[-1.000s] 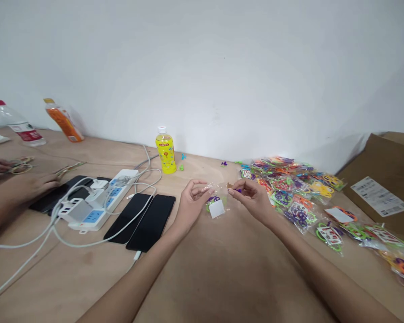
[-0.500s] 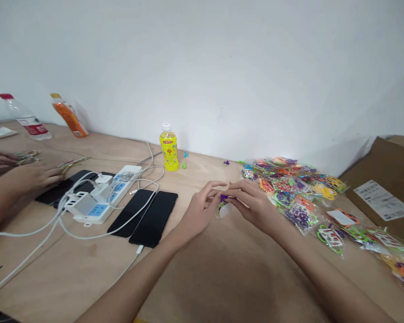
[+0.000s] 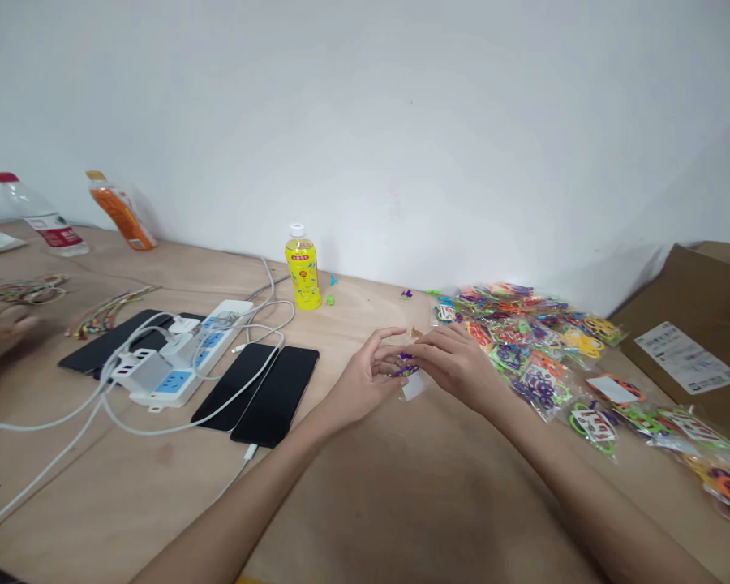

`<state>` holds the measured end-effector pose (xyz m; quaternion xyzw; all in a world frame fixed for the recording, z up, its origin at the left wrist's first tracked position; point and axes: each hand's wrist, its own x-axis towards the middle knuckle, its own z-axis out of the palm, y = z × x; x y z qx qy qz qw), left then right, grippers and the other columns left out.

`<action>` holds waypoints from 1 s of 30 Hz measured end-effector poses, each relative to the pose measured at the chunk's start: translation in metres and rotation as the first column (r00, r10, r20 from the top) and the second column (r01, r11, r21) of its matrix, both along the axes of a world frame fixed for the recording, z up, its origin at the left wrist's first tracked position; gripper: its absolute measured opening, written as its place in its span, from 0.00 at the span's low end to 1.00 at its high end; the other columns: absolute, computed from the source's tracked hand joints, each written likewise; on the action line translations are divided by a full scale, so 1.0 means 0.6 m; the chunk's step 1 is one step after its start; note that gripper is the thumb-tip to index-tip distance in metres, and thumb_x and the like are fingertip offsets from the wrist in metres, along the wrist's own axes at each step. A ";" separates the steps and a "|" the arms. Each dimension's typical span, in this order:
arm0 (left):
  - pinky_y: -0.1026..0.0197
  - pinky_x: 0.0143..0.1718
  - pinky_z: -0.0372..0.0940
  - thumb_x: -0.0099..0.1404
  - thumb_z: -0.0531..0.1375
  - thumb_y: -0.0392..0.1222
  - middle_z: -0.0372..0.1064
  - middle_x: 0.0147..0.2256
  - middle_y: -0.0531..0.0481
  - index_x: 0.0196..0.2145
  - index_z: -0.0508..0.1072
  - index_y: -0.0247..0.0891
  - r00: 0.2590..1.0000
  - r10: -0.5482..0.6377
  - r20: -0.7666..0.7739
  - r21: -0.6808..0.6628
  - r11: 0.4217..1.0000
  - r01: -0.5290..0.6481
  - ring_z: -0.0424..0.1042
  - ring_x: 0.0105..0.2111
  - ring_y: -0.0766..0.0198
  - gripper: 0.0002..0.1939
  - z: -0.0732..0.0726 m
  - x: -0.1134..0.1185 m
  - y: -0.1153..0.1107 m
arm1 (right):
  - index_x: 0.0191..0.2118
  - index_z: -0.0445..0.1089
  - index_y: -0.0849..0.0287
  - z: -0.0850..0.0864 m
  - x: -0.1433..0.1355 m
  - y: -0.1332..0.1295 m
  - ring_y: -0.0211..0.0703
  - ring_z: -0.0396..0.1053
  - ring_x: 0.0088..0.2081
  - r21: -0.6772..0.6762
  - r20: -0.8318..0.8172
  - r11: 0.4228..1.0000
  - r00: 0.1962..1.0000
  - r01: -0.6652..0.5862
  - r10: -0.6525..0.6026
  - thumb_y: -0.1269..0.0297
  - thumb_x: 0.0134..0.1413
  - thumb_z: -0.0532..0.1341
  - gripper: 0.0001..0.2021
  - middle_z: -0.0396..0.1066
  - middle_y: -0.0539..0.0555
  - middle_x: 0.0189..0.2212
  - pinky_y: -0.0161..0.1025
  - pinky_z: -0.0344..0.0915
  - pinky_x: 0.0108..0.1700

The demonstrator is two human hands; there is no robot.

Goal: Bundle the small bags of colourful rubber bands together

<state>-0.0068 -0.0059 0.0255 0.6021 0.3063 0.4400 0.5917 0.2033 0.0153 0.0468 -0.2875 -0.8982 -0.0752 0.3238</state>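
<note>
My left hand (image 3: 365, 375) and my right hand (image 3: 457, 362) meet over the middle of the table, both with fingers curled around a small clear plastic bag (image 3: 412, 387). Inside it show purple pieces and a white card, though my fingers cover much of it. A brown scrap (image 3: 415, 333) sticks up between the fingertips. Just right of my right hand lies a pile of similar clear bags (image 3: 538, 377) holding colourful plastic pieces. Small loose purple (image 3: 406, 294) and green (image 3: 433, 292) pieces rest near the wall.
Left of my hands lie two black phones (image 3: 276, 396) and a white power strip (image 3: 176, 381) with cables. A yellow bottle (image 3: 304, 272) stands behind them. At the right is a cardboard box (image 3: 687, 316). Another person's hand (image 3: 0, 328) is at the far left, near colourful strings (image 3: 113, 312).
The bag between my hands has turned slightly, and more of its white card shows below my fingers. At the left, the other person's hand has drawn back from the strings.
</note>
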 end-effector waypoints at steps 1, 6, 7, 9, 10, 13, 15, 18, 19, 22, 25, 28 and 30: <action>0.60 0.44 0.69 0.60 0.69 0.38 0.73 0.55 0.39 0.62 0.61 0.44 1.000 0.011 0.000 0.006 1.000 -0.011 0.76 0.45 0.58 0.35 -0.002 -0.001 0.003 | 0.49 0.75 0.52 0.001 0.001 0.001 0.46 0.71 0.38 -0.020 -0.004 1.000 1.000 -0.008 0.008 0.66 0.70 0.56 0.11 0.77 0.54 0.35 0.44 0.62 0.43; 0.57 0.46 0.68 0.60 0.69 0.39 0.74 0.53 0.39 0.63 0.61 0.44 0.995 0.071 -0.072 0.080 0.995 -0.065 0.76 0.44 0.58 0.37 -0.001 -0.007 0.010 | 0.46 0.75 0.53 0.014 0.006 0.002 0.45 0.71 0.37 -0.181 -0.137 0.979 0.989 -0.089 0.064 0.60 0.69 0.60 0.08 0.78 0.54 0.34 0.43 0.65 0.42; 0.57 0.46 0.68 0.61 0.69 0.40 0.75 0.53 0.39 0.63 0.61 0.44 0.993 0.079 -0.091 0.087 0.994 -0.071 0.77 0.44 0.58 0.35 0.000 -0.009 0.010 | 0.45 0.75 0.53 0.015 0.007 0.003 0.45 0.72 0.38 -0.207 -0.172 0.972 0.982 -0.108 0.072 0.60 0.68 0.61 0.07 0.78 0.54 0.36 0.43 0.66 0.43; 0.56 0.46 0.68 0.65 0.67 0.44 0.76 0.50 0.40 0.63 0.62 0.44 0.988 0.088 -0.130 0.093 0.993 -0.077 0.77 0.44 0.57 0.32 0.000 -0.011 0.009 | 0.45 0.75 0.53 0.016 0.010 0.004 0.46 0.73 0.39 -0.252 -0.218 0.959 0.973 -0.130 0.075 0.60 0.67 0.62 0.06 0.79 0.54 0.38 0.43 0.68 0.44; 0.56 0.46 0.68 0.66 0.66 0.46 0.77 0.49 0.41 0.62 0.63 0.43 0.984 0.094 -0.149 0.097 0.992 -0.080 0.77 0.44 0.56 0.30 -0.001 -0.011 0.010 | 0.45 0.76 0.53 0.016 0.011 0.004 0.46 0.73 0.40 -0.276 -0.221 0.952 0.972 -0.135 0.074 0.60 0.66 0.63 0.06 0.79 0.53 0.38 0.43 0.68 0.45; 0.57 0.47 0.68 0.68 0.64 0.47 0.78 0.45 0.43 0.61 0.64 0.42 0.980 0.117 -0.163 0.118 0.988 -0.098 0.77 0.43 0.58 0.27 -0.006 -0.012 0.014 | 0.46 0.76 0.53 0.012 0.013 0.006 0.45 0.74 0.41 -0.348 -0.195 0.928 0.978 -0.134 0.068 0.61 0.66 0.63 0.07 0.79 0.53 0.39 0.43 0.69 0.45; 0.57 0.48 0.68 0.66 0.66 0.45 0.77 0.44 0.44 0.60 0.64 0.41 0.983 0.138 -0.119 0.132 0.984 -0.122 0.77 0.43 0.59 0.27 -0.010 -0.011 0.018 | 0.47 0.76 0.54 0.011 0.013 0.006 0.46 0.75 0.41 -0.354 -0.186 0.927 0.981 -0.123 0.059 0.62 0.67 0.62 0.07 0.79 0.54 0.40 0.43 0.70 0.45; 0.56 0.50 0.69 0.62 0.69 0.41 0.76 0.48 0.43 0.59 0.64 0.42 0.988 0.148 -0.042 0.159 0.977 -0.139 0.76 0.46 0.58 0.31 -0.014 -0.010 0.023 | 0.49 0.75 0.54 0.013 0.009 0.003 0.47 0.75 0.42 -0.276 -0.187 0.956 0.981 -0.100 0.049 0.65 0.68 0.60 0.08 0.80 0.56 0.41 0.45 0.70 0.47; 0.56 0.50 0.69 0.60 0.70 0.39 0.75 0.50 0.42 0.59 0.64 0.42 0.988 0.152 -0.033 0.171 0.975 -0.144 0.76 0.46 0.58 0.32 -0.015 -0.009 0.024 | 0.49 0.74 0.55 0.014 0.008 0.002 0.48 0.75 0.42 -0.242 -0.186 0.966 0.981 -0.094 0.048 0.66 0.68 0.60 0.09 0.80 0.56 0.41 0.45 0.70 0.47; 0.56 0.50 0.70 0.58 0.71 0.36 0.74 0.52 0.42 0.60 0.64 0.43 0.986 0.161 -0.045 0.195 0.969 -0.150 0.77 0.45 0.58 0.34 -0.013 -0.009 0.023 | 0.48 0.74 0.55 0.015 0.004 0.000 0.48 0.74 0.41 -0.146 -0.176 0.987 0.983 -0.070 0.044 0.66 0.68 0.60 0.08 0.79 0.56 0.39 0.45 0.69 0.45; 0.55 0.50 0.70 0.57 0.72 0.35 0.75 0.51 0.42 0.60 0.64 0.43 0.986 0.158 -0.057 0.199 0.969 -0.144 0.77 0.46 0.57 0.35 -0.012 -0.009 0.021 | 0.45 0.75 0.54 0.009 0.002 0.002 0.48 0.73 0.42 -0.098 -0.135 0.992 0.989 -0.082 0.069 0.66 0.68 0.60 0.06 0.79 0.56 0.37 0.45 0.69 0.45; 0.54 0.52 0.69 0.57 0.72 0.35 0.76 0.50 0.42 0.59 0.64 0.43 0.987 0.150 -0.059 0.193 0.972 -0.136 0.76 0.48 0.55 0.35 -0.012 -0.009 0.020 | 0.43 0.75 0.54 -0.001 0.001 0.006 0.47 0.73 0.44 -0.088 -0.110 0.987 0.986 -0.131 0.121 0.67 0.68 0.59 0.06 0.79 0.55 0.40 0.45 0.68 0.48; 0.54 0.53 0.68 0.57 0.72 0.36 0.76 0.49 0.42 0.59 0.64 0.43 0.987 0.140 -0.076 0.197 0.973 -0.123 0.76 0.49 0.55 0.35 -0.015 -0.008 0.020 | 0.41 0.75 0.55 -0.007 0.000 0.007 0.47 0.73 0.44 -0.090 -0.109 0.987 0.987 -0.130 0.120 0.67 0.68 0.60 0.06 0.79 0.55 0.40 0.45 0.67 0.49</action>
